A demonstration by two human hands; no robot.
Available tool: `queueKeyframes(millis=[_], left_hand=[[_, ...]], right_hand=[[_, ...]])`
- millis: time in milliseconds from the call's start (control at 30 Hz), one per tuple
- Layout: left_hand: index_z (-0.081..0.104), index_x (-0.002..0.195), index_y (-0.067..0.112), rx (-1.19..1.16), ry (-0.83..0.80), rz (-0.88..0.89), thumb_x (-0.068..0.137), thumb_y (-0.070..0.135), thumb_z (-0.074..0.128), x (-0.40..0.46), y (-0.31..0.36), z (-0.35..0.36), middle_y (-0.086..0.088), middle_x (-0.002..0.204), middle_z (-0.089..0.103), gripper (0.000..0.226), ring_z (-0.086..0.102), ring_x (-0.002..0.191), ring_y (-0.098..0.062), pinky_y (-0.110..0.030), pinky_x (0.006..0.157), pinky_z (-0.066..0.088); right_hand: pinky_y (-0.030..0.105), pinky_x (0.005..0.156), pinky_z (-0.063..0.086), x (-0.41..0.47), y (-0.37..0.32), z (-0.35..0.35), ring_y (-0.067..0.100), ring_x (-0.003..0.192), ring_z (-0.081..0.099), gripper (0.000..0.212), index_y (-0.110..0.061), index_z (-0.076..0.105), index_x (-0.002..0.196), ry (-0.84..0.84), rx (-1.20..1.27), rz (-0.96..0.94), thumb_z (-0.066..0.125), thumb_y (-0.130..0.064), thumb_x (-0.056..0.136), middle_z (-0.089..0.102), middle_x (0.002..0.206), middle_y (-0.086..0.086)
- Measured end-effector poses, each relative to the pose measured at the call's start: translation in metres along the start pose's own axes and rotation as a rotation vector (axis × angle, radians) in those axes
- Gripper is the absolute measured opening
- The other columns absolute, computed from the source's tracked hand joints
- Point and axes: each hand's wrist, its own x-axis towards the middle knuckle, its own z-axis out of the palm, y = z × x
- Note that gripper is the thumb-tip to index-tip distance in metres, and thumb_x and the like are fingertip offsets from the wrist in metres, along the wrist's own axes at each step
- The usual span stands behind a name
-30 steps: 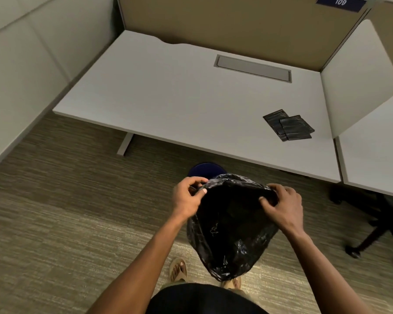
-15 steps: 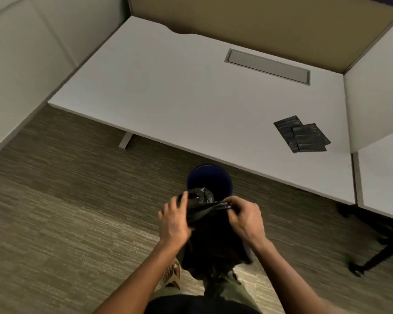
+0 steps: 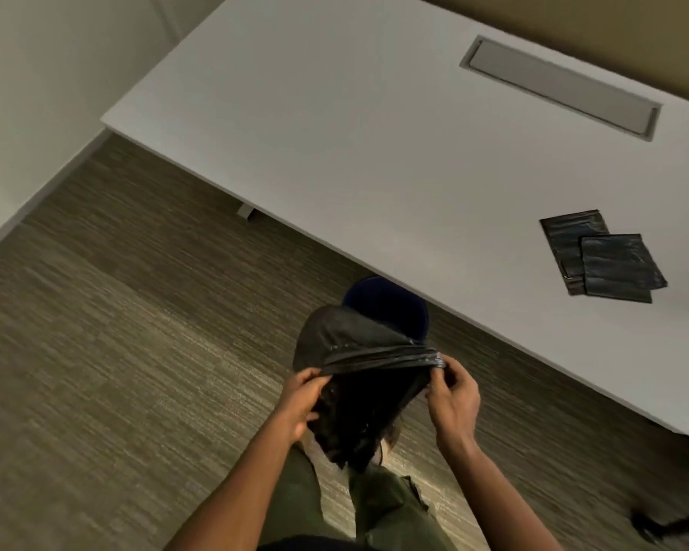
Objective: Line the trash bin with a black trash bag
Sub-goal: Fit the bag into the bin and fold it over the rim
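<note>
two hands (image 3: 301, 399) (image 3: 452, 395) on black bag (image 3: 359, 375)

Head view, steeply down, over hands (image 3: 378, 399)

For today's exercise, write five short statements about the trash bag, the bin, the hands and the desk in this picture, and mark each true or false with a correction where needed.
1. Both hands grip the black trash bag. True: the left hand and right hand each hold its mouth.
2. The bag already sits inside the bin. False: it hangs in the air in front of the dark blue trash bin.
3. Folded black bags lie on the white desk. True.
4. The bin stands on the desk. False: it stands on the carpet at the desk's edge.
5. The bin is bright red. False: it is dark blue.
</note>
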Motion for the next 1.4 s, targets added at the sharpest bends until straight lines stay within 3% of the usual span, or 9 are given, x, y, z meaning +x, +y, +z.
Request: queueKeyframes(millis=[233, 400, 567, 833, 1000, 1100, 1233, 1333, 1400], left_hand=[[0.064, 0.121, 0.010, -0.095, -0.238, 0.107, 0.096, -0.008, 0.059, 0.059, 0.038, 0.037, -0.015, 0.108, 0.072, 0.030, 0.067, 0.102, -0.025, -0.027, 0.082, 0.056], [0.066, 0.125, 0.012, -0.152, -0.372, 0.210, 0.094, -0.013, 0.057, 0.115, 0.073, 0.049, -0.005, 0.101, 0.077, 0.040, 0.071, 0.096, -0.019, -0.026, 0.082, 0.061], [0.080, 0.114, 0.029, -0.223, -0.514, 0.300, 0.083, -0.012, 0.063, 0.163, 0.102, 0.034, 0.000, 0.111, 0.081, 0.054, 0.076, 0.103, -0.015, -0.025, 0.078, 0.061], [0.072, 0.099, 0.030, 0.282, -0.184, 0.412, 0.083, -0.022, 0.064, 0.241, 0.042, 0.016, 0.011, 0.090, 0.078, 0.055, 0.073, 0.083, 0.007, -0.017, 0.078, 0.062], [0.072, 0.101, 0.024, 0.410, 0.058, 0.305, 0.086, -0.011, 0.064, 0.286, -0.030, 0.009, 0.007, 0.091, 0.074, 0.039, 0.071, 0.085, -0.010, -0.019, 0.070, 0.053], [0.075, 0.105, 0.023, 0.354, 0.099, 0.209, 0.092, -0.003, 0.065, 0.308, -0.061, 0.008, 0.001, 0.100, 0.077, 0.032, 0.073, 0.095, -0.020, -0.026, 0.074, 0.053], [0.071, 0.106, 0.034, 0.021, 0.091, -0.008, 0.102, 0.012, 0.052, 0.326, -0.067, 0.011, -0.006, 0.119, 0.073, 0.030, 0.068, 0.111, -0.027, -0.040, 0.084, 0.058], [0.058, 0.137, 0.024, -0.187, 0.033, -0.157, 0.108, 0.022, 0.037, 0.331, -0.059, 0.018, -0.008, 0.137, 0.062, 0.036, 0.061, 0.124, -0.031, -0.047, 0.084, 0.057], [0.061, 0.136, 0.023, -0.285, -0.036, -0.157, 0.110, 0.023, 0.034, 0.327, -0.050, 0.024, -0.008, 0.136, 0.066, 0.037, 0.065, 0.121, -0.033, -0.051, 0.085, 0.057]], right_hand=[[0.027, 0.061, 0.059, 0.056, 0.030, 0.021, 0.010, 0.072, 0.075, 0.027, -0.022, 0.082, 0.085, 0.036, 0.484, 0.415, 0.061, -0.024, 0.103, 0.080, 0.083, -0.005], [0.023, 0.060, 0.060, 0.096, 0.037, 0.041, 0.012, 0.078, 0.072, 0.029, -0.022, 0.081, 0.097, 0.121, 0.698, 0.349, 0.058, -0.004, 0.102, 0.080, 0.089, -0.002], [0.026, 0.081, 0.063, 0.120, 0.044, 0.057, 0.014, 0.096, 0.074, 0.023, -0.019, 0.078, 0.112, 0.090, 0.789, 0.186, 0.063, -0.007, 0.101, 0.079, 0.108, 0.001], [0.031, 0.082, 0.065, 0.131, 0.129, 0.081, 0.017, 0.107, 0.074, 0.029, -0.017, 0.076, 0.116, -0.031, 0.377, 0.039, 0.069, -0.026, 0.089, 0.077, 0.116, 0.004], [0.016, 0.071, 0.060, 0.137, 0.202, 0.101, 0.009, 0.098, 0.075, 0.041, -0.034, 0.072, 0.113, -0.126, 0.023, 0.102, 0.069, 0.002, 0.094, 0.078, 0.113, -0.003], [0.017, 0.067, 0.059, 0.149, 0.222, 0.109, 0.001, 0.087, 0.072, 0.061, -0.044, 0.068, 0.127, -0.234, -0.130, 0.108, 0.071, 0.004, 0.091, 0.077, 0.113, -0.015], [0.043, 0.086, 0.065, 0.165, 0.227, 0.112, 0.016, 0.112, 0.071, 0.072, -0.045, 0.056, 0.142, -0.254, -0.092, 0.182, 0.073, 0.003, 0.091, 0.071, 0.130, -0.002], [0.051, 0.080, 0.065, 0.170, 0.220, 0.117, 0.024, 0.101, 0.074, 0.048, -0.036, 0.065, 0.128, -0.133, -0.122, 0.198, 0.079, -0.012, 0.090, 0.074, 0.117, 0.003], [0.054, 0.075, 0.064, 0.170, 0.215, 0.117, 0.024, 0.091, 0.075, 0.019, -0.028, 0.072, 0.107, 0.010, -0.177, 0.193, 0.074, -0.015, 0.094, 0.077, 0.105, 0.006]])
